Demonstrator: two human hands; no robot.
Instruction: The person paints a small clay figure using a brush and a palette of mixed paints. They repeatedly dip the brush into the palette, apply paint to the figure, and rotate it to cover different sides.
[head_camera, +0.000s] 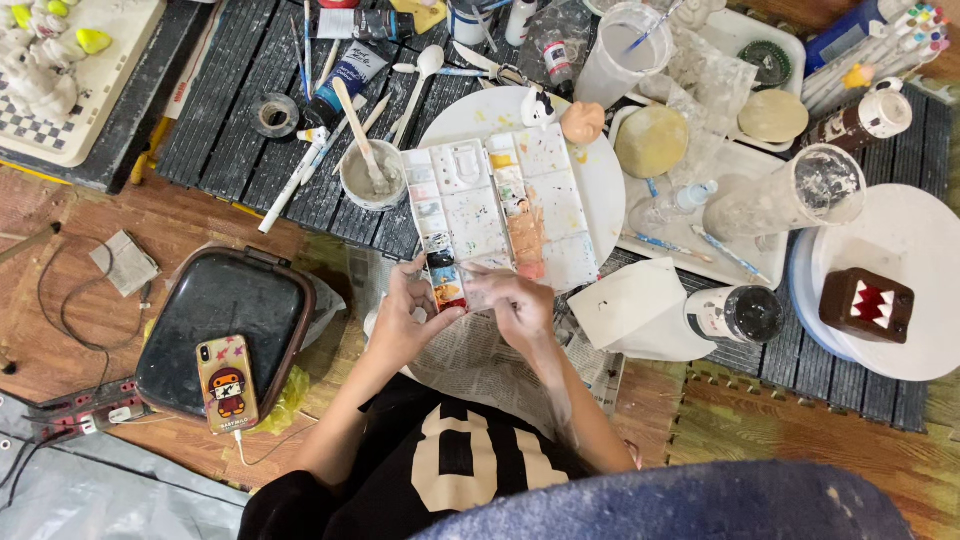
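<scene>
My left hand (405, 315) and my right hand (515, 300) meet just below the near edge of a white paint palette (470, 215) with many stained wells. The fingers of both hands are curled toward each other over something small between them; I cannot make out what it is. The left fingertips touch the palette's near left corner, by the dark and orange wells. Under the hands lies newspaper (480, 365). The palette rests partly on a round white plate (600, 180).
A cup with a stirring stick (368, 178), paint tubes (345, 80), brushes, clay lumps (650, 140), plastic cups (790, 195) and jars crowd the dark mat beyond. A brown toothed box figure (866, 305) sits on a white turntable at right. A phone (227, 383) lies on a black case at left.
</scene>
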